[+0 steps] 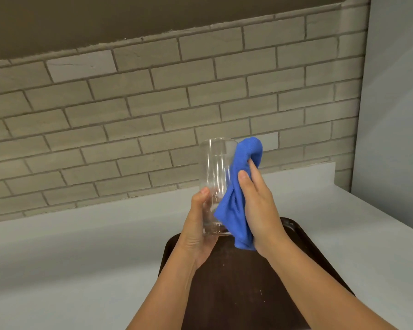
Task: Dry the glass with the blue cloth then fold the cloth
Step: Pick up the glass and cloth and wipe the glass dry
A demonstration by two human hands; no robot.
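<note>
A tall clear glass [214, 167] is held upright in the air above the tray. My left hand [197, 232] grips its lower part, thumb on the near side and fingers under the base. The blue cloth [239, 198] is bunched in my right hand [258, 208] and pressed against the glass's right side, from the rim down past the base. My right fingers are partly wrapped inside the cloth's upper fold.
A dark brown tray [248, 294] lies on the pale grey counter [81, 258] under my forearms, with small specks on it. A grey brick wall [153, 103] rises behind the counter, and a plain pale wall [396, 115] closes the right side.
</note>
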